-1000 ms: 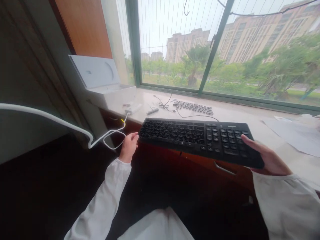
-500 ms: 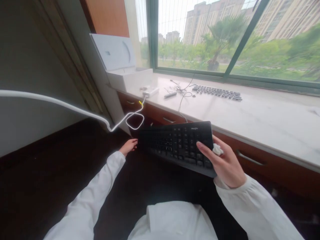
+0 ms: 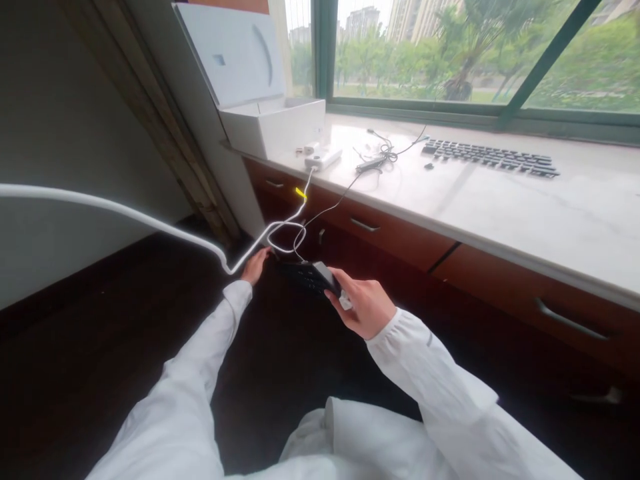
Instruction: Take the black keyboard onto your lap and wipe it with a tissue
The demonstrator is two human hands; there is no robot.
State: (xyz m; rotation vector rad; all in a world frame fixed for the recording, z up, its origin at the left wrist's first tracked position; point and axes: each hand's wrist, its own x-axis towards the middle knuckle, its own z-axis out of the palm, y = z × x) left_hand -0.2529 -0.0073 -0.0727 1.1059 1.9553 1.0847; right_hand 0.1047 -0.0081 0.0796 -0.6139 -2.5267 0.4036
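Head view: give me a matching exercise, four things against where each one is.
Things:
1. black keyboard
2. open white box
3. loose keycaps
4. white cable

Places:
A. laid in rows on the counter by the window
B. at the counter's left end, lid up
C. down low, between both hands
D. running from the left edge up to the counter

Pairs: 1-C, 2-B, 3-A, 4-D

one keyboard [image 3: 307, 277] – two hands [image 3: 363, 307]
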